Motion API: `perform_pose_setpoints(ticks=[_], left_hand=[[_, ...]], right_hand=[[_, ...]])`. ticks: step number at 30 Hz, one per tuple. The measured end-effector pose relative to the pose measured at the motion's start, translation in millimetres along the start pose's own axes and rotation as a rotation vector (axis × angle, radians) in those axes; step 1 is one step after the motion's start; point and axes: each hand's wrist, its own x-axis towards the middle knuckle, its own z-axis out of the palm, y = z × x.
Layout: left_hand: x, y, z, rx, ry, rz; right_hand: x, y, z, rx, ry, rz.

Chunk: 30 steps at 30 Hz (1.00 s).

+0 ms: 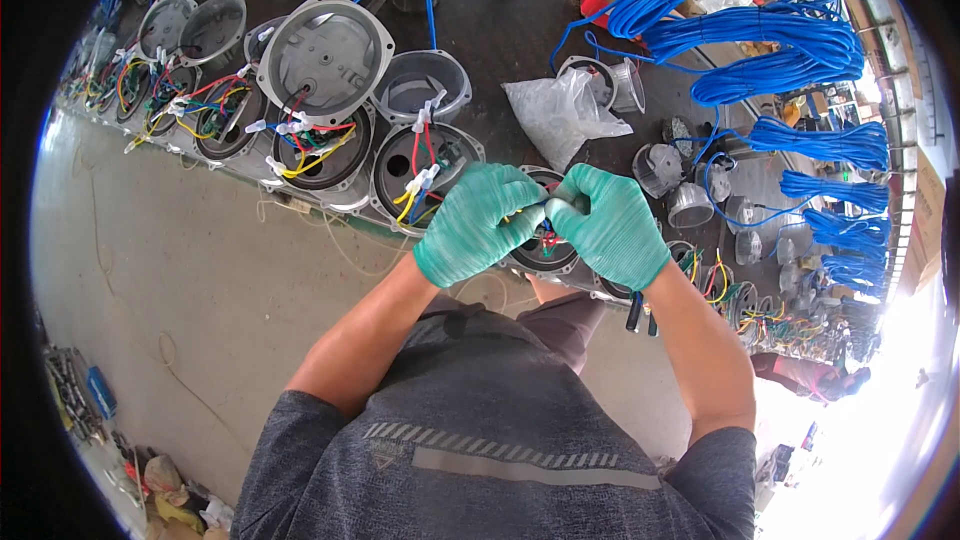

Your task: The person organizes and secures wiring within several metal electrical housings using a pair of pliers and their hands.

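Observation:
My left hand [474,224] and my right hand [614,226], both in green knit gloves, meet over a round grey metal housing [550,262] at the bench's near edge. Thumb and fingers of each are pinched together on thin coloured wires [547,230] that rise out of the housing. Bits of yellow, red and blue insulation show between the gloves; the wire ends are hidden by my fingers. Just left stands another open housing [468,146], its red and yellow wires joined by white connectors [424,178]. Beyond my hands lies a clear plastic bag [566,118] of small pale parts.
More wired housings line the bench edge on both sides, with a loose grey cover [325,58] at left. Coils of blue cable [755,35] lie along the far right. Black tool handles [634,312] jut out below my right wrist. Another person [808,377] is at far right.

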Motion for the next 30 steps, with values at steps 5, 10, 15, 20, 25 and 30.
perform_pose_setpoints(ticks=[5,10,15,20,25,30], left_hand=[[0,-2,3,-0.008,0.02,0.017],[-4,0,-2,-0.002,0.02,-0.015],[-11,-10,-1,0.012,-0.037,-0.014],[-13,-8,-1,0.002,-0.041,-0.046],[-1,-5,1,-0.044,0.005,0.037],[-2,-6,0,-0.006,0.017,0.048]], right_hand=[[16,29,-6,0.213,-0.159,-0.057],[15,8,-25,0.176,-0.338,0.113],[14,29,-28,-0.452,0.054,-0.597],[16,28,-23,-0.777,-0.019,-0.882],[11,9,-20,-0.894,-0.229,-0.659],[12,21,-13,0.18,-0.256,-0.106]])
